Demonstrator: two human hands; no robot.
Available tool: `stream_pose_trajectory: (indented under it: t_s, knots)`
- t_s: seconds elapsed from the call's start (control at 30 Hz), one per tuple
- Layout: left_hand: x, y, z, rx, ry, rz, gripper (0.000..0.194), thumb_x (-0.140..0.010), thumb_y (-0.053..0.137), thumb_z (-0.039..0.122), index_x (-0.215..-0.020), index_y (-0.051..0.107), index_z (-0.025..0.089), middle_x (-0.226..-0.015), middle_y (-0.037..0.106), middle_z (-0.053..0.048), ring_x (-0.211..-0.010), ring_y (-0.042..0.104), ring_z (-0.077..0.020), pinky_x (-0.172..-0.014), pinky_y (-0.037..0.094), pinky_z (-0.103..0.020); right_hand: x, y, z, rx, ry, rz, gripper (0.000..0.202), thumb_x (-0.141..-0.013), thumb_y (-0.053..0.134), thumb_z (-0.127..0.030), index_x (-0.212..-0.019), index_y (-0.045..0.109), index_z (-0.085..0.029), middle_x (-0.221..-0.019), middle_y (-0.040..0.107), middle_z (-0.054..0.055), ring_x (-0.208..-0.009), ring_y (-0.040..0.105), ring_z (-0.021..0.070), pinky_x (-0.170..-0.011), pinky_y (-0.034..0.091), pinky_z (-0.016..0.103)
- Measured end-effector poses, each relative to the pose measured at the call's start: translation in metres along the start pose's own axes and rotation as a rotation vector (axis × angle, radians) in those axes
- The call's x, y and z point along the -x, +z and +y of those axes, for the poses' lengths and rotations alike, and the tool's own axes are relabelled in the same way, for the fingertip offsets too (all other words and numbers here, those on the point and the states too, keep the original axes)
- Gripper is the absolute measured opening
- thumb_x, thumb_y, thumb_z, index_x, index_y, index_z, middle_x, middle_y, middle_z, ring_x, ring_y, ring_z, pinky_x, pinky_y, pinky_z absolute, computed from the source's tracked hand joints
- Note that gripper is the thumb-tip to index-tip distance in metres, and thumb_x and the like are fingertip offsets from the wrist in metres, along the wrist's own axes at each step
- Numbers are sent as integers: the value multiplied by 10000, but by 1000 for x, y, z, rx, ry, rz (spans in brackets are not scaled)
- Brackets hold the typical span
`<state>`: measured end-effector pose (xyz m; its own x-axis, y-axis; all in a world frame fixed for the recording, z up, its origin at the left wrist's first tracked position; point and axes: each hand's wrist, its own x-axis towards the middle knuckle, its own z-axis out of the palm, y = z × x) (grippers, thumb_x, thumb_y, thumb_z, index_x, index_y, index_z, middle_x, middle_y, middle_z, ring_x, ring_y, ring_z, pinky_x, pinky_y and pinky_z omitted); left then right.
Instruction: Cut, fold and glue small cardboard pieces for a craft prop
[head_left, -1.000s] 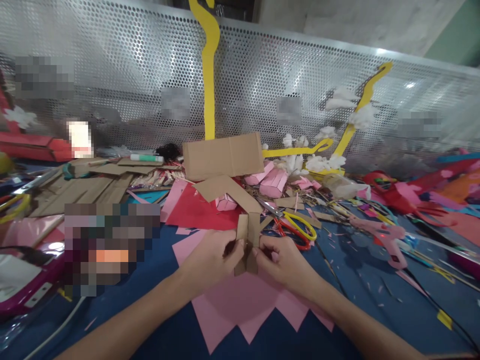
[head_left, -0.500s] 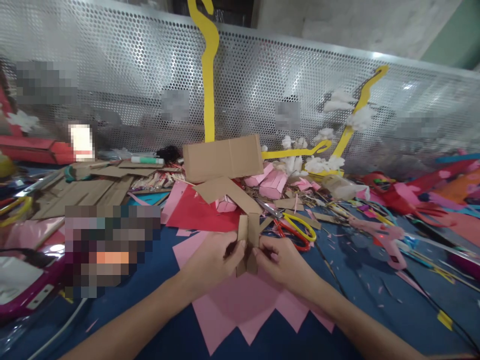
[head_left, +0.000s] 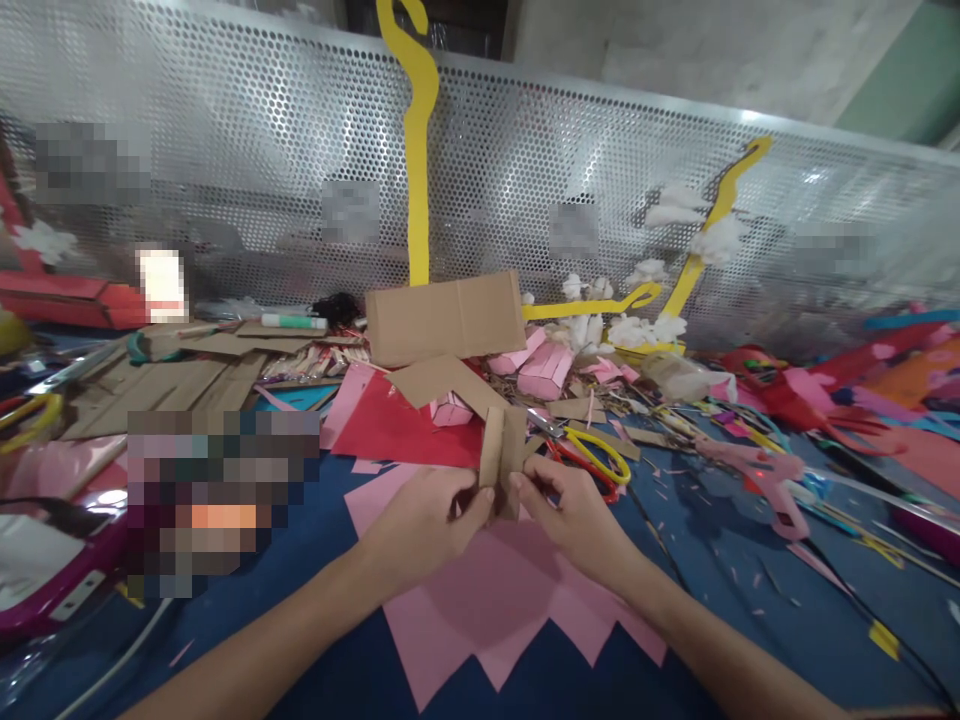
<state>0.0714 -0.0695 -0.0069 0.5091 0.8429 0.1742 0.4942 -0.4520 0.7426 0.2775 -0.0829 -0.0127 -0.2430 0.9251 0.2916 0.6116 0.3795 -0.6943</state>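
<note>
Between my hands is a small folded piece of brown cardboard (head_left: 501, 455), held upright over a zigzag-edged pink paper sheet (head_left: 487, 610). My left hand (head_left: 427, 515) pinches its left side, thumb in front and fingers curled behind. On the other side, my right hand (head_left: 570, 500) grips the right edge between thumb and fingers. Scissors with yellow and red handles (head_left: 596, 455) lie just beyond my right hand. Behind the folded piece are a red paper sheet (head_left: 405, 425) and a bent cardboard strip (head_left: 442, 385).
A pink glue gun (head_left: 757, 470) with its cord lies at right. A cardboard box (head_left: 446, 318) and pink paper shapes (head_left: 546, 370) stand at the back, before a perforated metal panel (head_left: 262, 170). Cardboard sheets (head_left: 169, 390) are stacked at left. Paper scraps litter the blue table (head_left: 720, 620).
The folded cardboard has moved slightly up and away in my hands, and its faces have turned a little. Both hands keep their hold on it.
</note>
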Motion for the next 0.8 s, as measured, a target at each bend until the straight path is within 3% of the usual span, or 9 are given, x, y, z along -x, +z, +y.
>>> stream_pose_trajectory:
  t_s: [0.23,0.8]
  knots:
    - [-1,0,-1,5,-9,41,350,-978,442,321,-746,643,153,-658,642,-36,-560,521,-140,-520,333,-245,2,3,0,-11,3,-87,313,-957,497,-303,-669,427,-201,-623,396,-49,-584,355,110,-528,265,250]
    - [-1,1,-4,-24,13,75,333,-950,481,319,-718,657,159,-632,645,-42,-545,513,-145,-524,354,-243,2,8,3,46,-22,-31,333,-904,542,-268,-626,368,-215,-559,331,-68,-533,280,96,-491,206,248]
